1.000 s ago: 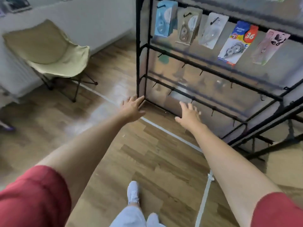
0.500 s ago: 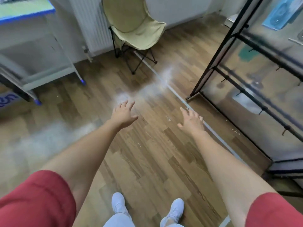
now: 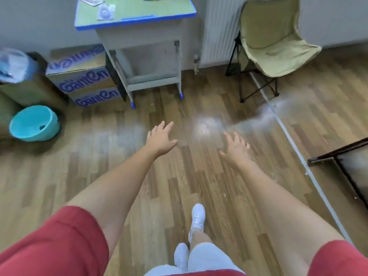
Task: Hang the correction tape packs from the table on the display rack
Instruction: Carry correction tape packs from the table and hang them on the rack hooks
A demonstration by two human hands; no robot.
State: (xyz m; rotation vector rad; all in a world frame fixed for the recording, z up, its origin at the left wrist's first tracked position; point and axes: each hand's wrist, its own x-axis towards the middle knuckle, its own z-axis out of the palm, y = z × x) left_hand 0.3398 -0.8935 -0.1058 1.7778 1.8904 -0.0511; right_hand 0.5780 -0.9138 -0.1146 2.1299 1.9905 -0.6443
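Across a wide wooden floor (image 3: 189, 186), facing a green-topped counter (image 3: 139, 18) against the wall, well out of reach. Off to the right, only a black corner of the display rack (image 3: 338, 156). Left hand (image 3: 161, 137) and right hand (image 3: 236, 147) both out in front, fingers spread, holding nothing. Flat on the counter's near left part, one clear correction tape pack (image 3: 105, 12); more at the far edge, cut by the frame. Probably light: stiff card under a slick plastic blister, awkward to lift while flat. Best to slide it to the edge, then pinch the card near the top, not the bubble.
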